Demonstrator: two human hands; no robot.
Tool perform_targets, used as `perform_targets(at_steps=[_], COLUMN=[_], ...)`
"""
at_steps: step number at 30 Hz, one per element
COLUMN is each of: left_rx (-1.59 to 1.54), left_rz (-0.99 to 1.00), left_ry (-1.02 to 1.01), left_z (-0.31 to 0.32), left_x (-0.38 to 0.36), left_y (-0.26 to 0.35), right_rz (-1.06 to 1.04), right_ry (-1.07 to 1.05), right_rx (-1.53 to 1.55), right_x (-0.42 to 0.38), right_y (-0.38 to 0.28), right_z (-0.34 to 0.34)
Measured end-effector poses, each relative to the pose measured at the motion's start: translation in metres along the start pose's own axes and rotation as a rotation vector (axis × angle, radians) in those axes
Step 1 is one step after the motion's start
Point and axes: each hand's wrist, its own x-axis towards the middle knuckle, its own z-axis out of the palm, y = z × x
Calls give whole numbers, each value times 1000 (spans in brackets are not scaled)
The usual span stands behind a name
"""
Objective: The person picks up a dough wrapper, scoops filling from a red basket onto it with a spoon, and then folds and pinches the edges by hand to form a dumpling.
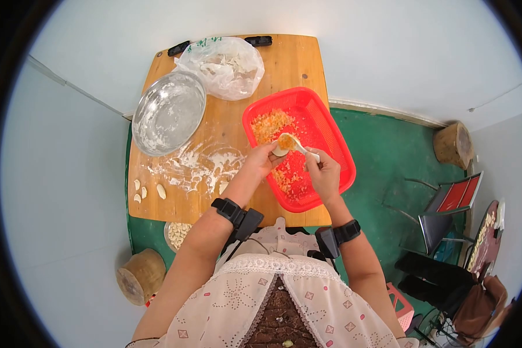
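Note:
My left hand (262,159) holds a small pale dough wrapper (279,152) by its edge, over the red plastic basket (343,165). In my right hand (325,174) is a white spoon (305,152), its bowl right over the wrapper with orange chopped filling (286,142) in it. More of the crumbly orange-and-white filling (271,123) lies in the basket, heaped at its far left and scattered nearer me. A piece of dough (223,187) sits on the table beside my left forearm.
Left of the basket, flour (214,161) dusts the wooden table (284,55). A floury metal basin (169,113) and a plastic bag (229,66) stand farther back. Several dough pieces (161,191) lie at the left edge. Below are a bowl of dumplings (178,235) and a wooden stump (139,275).

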Motion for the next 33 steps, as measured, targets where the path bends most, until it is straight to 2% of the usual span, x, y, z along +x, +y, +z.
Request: perform_targets(at_steps=[5, 11, 14, 17, 23, 33], left_rx=[-1, 1, 29, 39, -32, -87], left_rz=[8, 27, 37, 41, 41, 26], left_ry=[22, 4, -18, -23, -83, -51], left_z=[6, 3, 1, 3, 4, 9], left_x=[-5, -3, -2, -4, -6, -13], left_y=[3, 3, 3, 4, 3, 6], right_rz=[-278, -291, -271, -161, 81, 182], right_ry=[-5, -23, -5, 3, 69, 151], right_rx=[-224, -211, -163, -120, 179, 429], right_x=[-7, -8, -8, -9, -6, -2], right_y=[-10, -12, -11, -12, -6, -1], right_z=[5, 4, 4, 2, 0, -6])
